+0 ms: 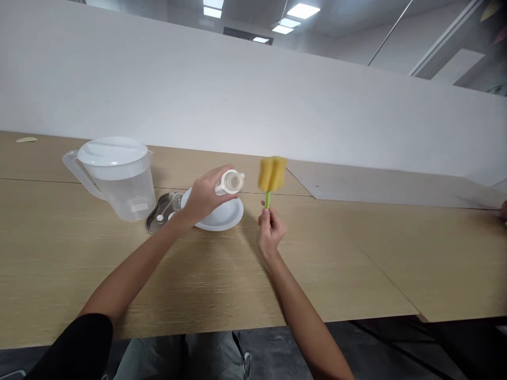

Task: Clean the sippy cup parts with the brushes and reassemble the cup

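Note:
My left hand (208, 194) is wrapped round a small white bottle or cup (232, 182), whose round open mouth points right. It is held above a white plate (222, 219) on the table. In my right hand (271, 229) is a sponge brush with a yellow sponge head (272, 174) and a green handle, held upright. The sponge head looks slightly blurred and is to the right of the bottle's mouth, apart from it. Behind my left wrist, a kidney-shaped metal tray (152, 224) holds small clear and white parts, partly hidden.
A clear plastic pitcher (122, 184) with a white lid stands left of the tray. A pale flat piece (26, 140) lies at the far left. Behind the wooden table (336, 264) rises a white partition (237, 95). Part of another person's hand (504, 211) shows at the right edge.

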Tool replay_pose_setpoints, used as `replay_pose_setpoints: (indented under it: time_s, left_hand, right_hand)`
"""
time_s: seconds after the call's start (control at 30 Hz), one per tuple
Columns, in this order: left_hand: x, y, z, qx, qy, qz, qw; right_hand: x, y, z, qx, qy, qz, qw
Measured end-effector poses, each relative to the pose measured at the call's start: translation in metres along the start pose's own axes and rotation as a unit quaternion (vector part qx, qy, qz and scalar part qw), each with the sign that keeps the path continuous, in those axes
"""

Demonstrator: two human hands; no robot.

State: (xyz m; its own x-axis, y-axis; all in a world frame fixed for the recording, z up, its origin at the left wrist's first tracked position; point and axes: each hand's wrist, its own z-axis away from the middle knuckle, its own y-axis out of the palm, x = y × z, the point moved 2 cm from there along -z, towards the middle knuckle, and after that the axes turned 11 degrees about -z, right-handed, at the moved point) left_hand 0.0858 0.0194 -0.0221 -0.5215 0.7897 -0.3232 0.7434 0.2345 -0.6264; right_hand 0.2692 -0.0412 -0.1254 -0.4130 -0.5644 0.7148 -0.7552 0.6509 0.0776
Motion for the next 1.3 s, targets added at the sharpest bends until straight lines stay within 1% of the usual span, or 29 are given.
replay_pose_setpoints:
  time_s: [0.07, 0.13, 0.17, 0.23, 0.3, 0.43, 0.57, 0.7, 0.8, 0.87, 0.93, 1.07, 1.13, 1.2, 1.3]
  left_hand:
    - [0.013, -0.009, -0.004, -0.013, 0.084, -0.106, 0.991]
    - [0.024, -0.016, -0.007, -0.013, 0.143, -0.177, 0.974]
    - [0.028, -0.019, -0.008, -0.014, 0.157, -0.2, 0.967]
    - [0.033, -0.024, -0.008, -0.022, 0.165, -0.229, 0.959]
    - [0.034, -0.026, -0.008, -0.024, 0.172, -0.243, 0.954]
    - [0.026, -0.024, -0.007, 0.013, 0.204, -0.253, 0.946]
    - [0.017, -0.018, -0.005, 0.035, 0.227, -0.305, 0.924]
    - [0.008, 0.002, 0.001, 0.072, 0.245, -0.352, 0.901]
    - [-0.003, 0.02, 0.007, 0.105, 0.273, -0.329, 0.898]
    - [-0.006, 0.027, 0.008, 0.12, 0.287, -0.314, 0.897]
    - [0.0, 0.026, 0.005, 0.125, 0.273, -0.302, 0.905]
    - [0.028, 0.006, -0.004, 0.106, 0.206, -0.24, 0.943]
    - [0.034, 0.001, -0.006, 0.107, 0.192, -0.229, 0.948]
    - [0.029, 0.004, -0.004, 0.121, 0.198, -0.238, 0.943]
    - [0.007, 0.018, 0.003, 0.149, 0.244, -0.26, 0.922]
  right_hand:
    - [0.005, 0.002, 0.004, 0.081, -0.094, 0.078, 0.989]
    - [0.008, 0.006, 0.008, 0.14, -0.16, 0.142, 0.967]
    - [0.008, 0.008, 0.01, 0.156, -0.185, 0.167, 0.956]
    - [0.009, 0.01, 0.011, 0.171, -0.223, 0.204, 0.938]
    - [0.01, 0.012, 0.011, 0.177, -0.247, 0.221, 0.927]
    - [0.012, 0.01, 0.007, 0.18, -0.263, 0.239, 0.917]
    - [0.012, 0.006, 0.004, 0.184, -0.276, 0.287, 0.899]
    - [0.011, 0.008, 0.005, 0.193, -0.298, 0.321, 0.878]
    - [0.01, 0.01, 0.008, 0.192, -0.303, 0.324, 0.875]
    - [0.009, 0.01, 0.008, 0.191, -0.297, 0.325, 0.877]
    - [0.01, 0.01, 0.007, 0.194, -0.299, 0.323, 0.877]
    - [0.012, 0.01, 0.005, 0.198, -0.323, 0.309, 0.872]
    - [0.013, 0.01, 0.006, 0.189, -0.339, 0.306, 0.869]
    - [0.012, 0.01, 0.007, 0.183, -0.346, 0.308, 0.867]
    - [0.006, 0.007, 0.006, 0.187, -0.332, 0.308, 0.872]
